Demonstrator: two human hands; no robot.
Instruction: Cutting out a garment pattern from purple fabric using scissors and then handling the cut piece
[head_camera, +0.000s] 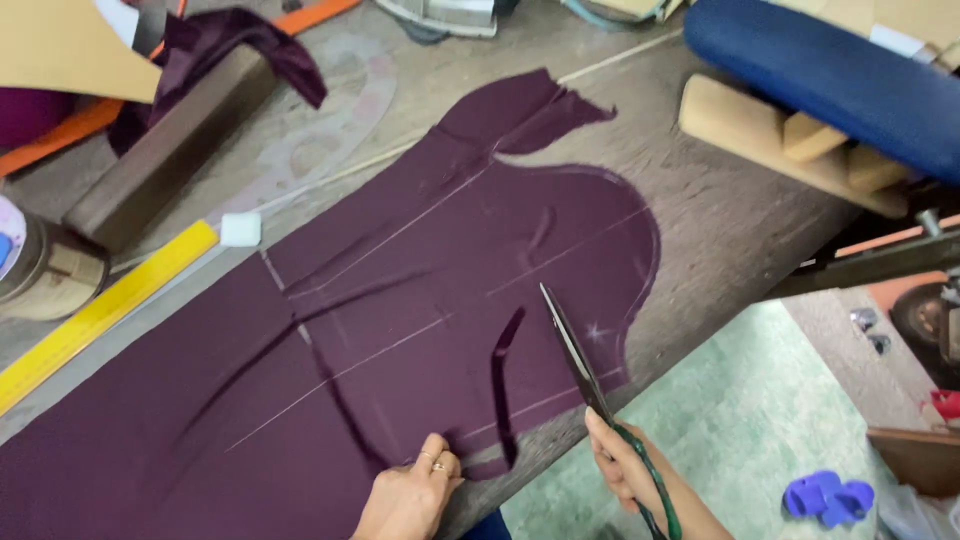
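Left hand (408, 495) pins purple fabric (400, 330); right hand (622, 465) holds scissors (578, 355) above.

Yellow ruler (100, 310) flat along table's left edge, white chalk block (241, 229) just beside its upper end. Brown rectangular bar (165, 150) diagonal above ruler, dark purple scrap (240, 45) draped over its top. Clear curved template (340, 120) near bar. Blue padded roll (830, 75) on wooden supports (780, 135) upper right. Blue plastic object (828, 497) on green floor (740, 440) lower right. Grey worktable (720, 220).
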